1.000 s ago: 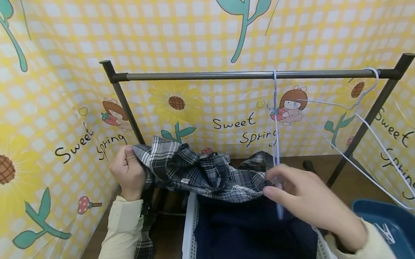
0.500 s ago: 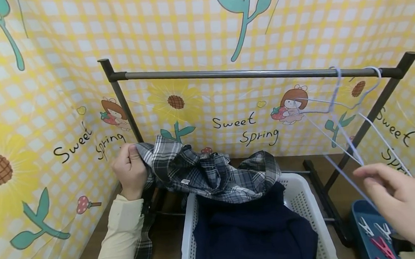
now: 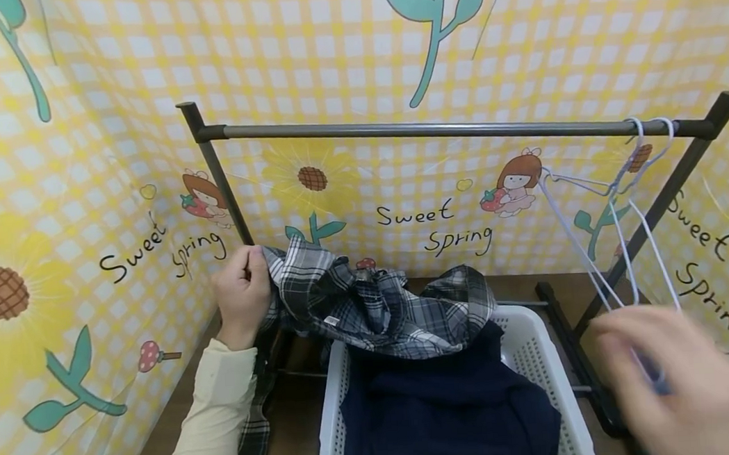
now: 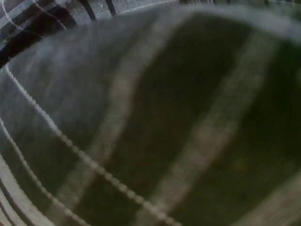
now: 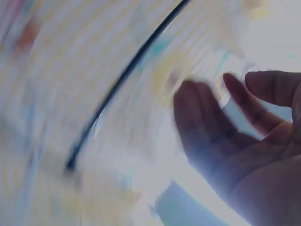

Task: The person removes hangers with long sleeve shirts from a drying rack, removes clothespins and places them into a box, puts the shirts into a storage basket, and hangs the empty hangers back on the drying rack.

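My left hand point(image 3: 243, 294) grips the collar end of a grey, black and white plaid shirt point(image 3: 382, 317), whose body drapes across the back of the basket. Blurred plaid cloth point(image 4: 155, 94) fills the left wrist view. Far to the right, my right hand point(image 3: 680, 375) is blurred, overlapping the lower part of two pale wire hangers. In the right wrist view that hand point(image 5: 244, 141) has loosely bent fingers with nothing between them. The nearer hanger point(image 3: 640, 127) and the other hanger point(image 3: 670, 129) hook side by side over the rail's right end.
A dark metal rail point(image 3: 396, 126) crosses behind on two slanted posts. Below it stands a white perforated basket point(image 3: 537, 335) holding a folded navy garment point(image 3: 444, 403). A yellow checked curtain point(image 3: 304, 64) surrounds the rack on the back and sides.
The lilac hanger has slid right along the rail to beside the other hanger. My right hand went right with it and has come off it. My left hand has kept its grip.
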Demonstrator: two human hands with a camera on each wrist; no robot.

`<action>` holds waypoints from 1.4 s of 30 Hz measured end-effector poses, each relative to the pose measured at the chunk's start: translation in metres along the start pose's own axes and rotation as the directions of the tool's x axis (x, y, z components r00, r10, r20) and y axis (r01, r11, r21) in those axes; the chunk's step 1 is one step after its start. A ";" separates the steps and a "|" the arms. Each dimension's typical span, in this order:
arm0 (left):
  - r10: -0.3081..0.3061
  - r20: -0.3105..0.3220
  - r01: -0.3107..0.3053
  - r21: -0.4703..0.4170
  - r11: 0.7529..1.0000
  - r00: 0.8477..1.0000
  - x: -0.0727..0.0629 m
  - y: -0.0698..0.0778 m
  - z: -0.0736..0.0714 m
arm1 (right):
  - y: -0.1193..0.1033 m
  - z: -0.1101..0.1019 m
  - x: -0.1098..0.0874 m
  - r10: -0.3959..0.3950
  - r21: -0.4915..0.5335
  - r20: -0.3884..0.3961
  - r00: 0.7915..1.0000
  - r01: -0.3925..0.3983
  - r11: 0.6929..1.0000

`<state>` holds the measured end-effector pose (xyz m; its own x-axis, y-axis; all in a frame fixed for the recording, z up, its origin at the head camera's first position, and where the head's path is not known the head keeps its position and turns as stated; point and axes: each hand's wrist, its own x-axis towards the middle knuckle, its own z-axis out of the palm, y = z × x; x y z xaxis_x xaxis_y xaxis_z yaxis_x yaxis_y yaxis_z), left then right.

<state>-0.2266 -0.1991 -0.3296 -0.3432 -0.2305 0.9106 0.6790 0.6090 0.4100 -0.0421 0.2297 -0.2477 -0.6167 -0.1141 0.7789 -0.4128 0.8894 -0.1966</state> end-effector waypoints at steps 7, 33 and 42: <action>-0.008 0.020 0.008 0.014 1.000 1.000 0.002 0.001 -0.002 | -0.020 0.080 0.006 -0.229 0.195 0.698 0.679 0.128 0.972; -0.379 0.389 0.269 0.309 0.912 0.839 0.023 0.025 -0.024 | 0.059 0.139 0.059 0.370 0.550 0.307 0.877 -0.481 0.683; -0.418 0.546 0.603 -0.213 0.769 0.726 0.038 0.029 0.013 | 0.072 0.126 0.085 0.442 0.867 0.271 0.855 -0.416 0.275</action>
<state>-0.2282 -0.1803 -0.2840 -0.8874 -0.0077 0.4609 0.4533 0.1671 0.8755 -0.2085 0.2287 -0.2706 -0.8914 0.1755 0.4179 -0.4374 -0.0920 -0.8945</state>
